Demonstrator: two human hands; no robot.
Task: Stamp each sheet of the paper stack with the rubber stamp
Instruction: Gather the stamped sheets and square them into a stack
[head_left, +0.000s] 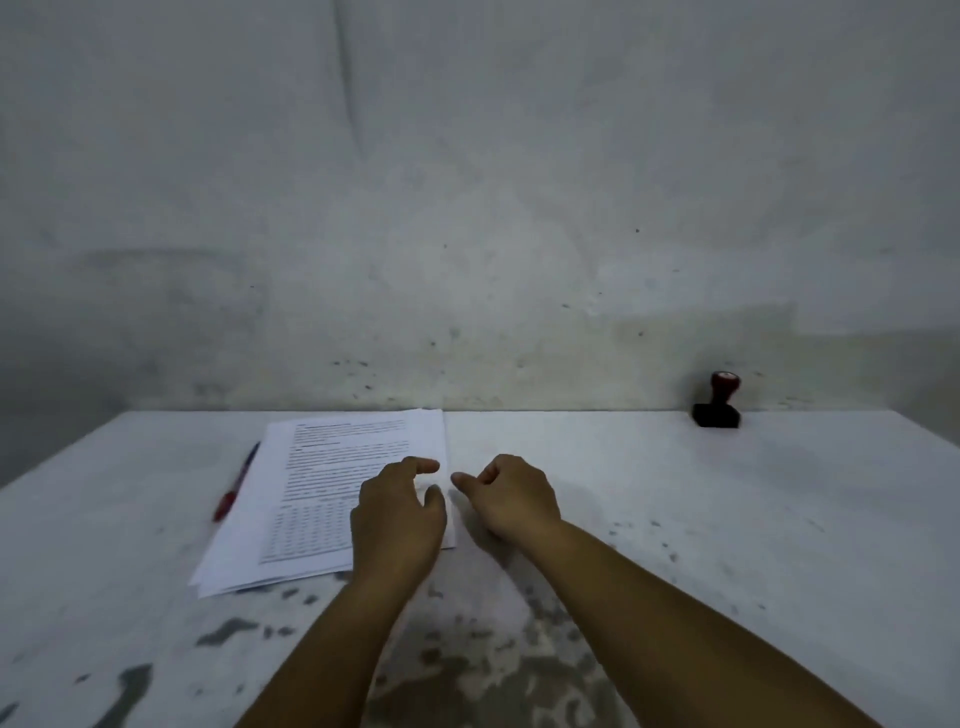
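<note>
Setting: bare, dim makeshift desk corner, kind of building not determinable. Evidence: worn white table (675, 519) with paint flaked off at lower centre; stained, speckled plaster wall (467, 182) filling the upper frame; printed paper stack (332, 483), red pen (234, 491), rubber stamp (718, 402).

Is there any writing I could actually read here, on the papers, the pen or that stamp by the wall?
Nothing here can be read word for word.
Stack of white printed paper sheets: lines of dark text above and a table of small figures below, all too blurred to read.
Red and blue pen: no lettering visible.
Rubber stamp with red knob and black base: no label visible; its printing face is down on the white table.
</note>
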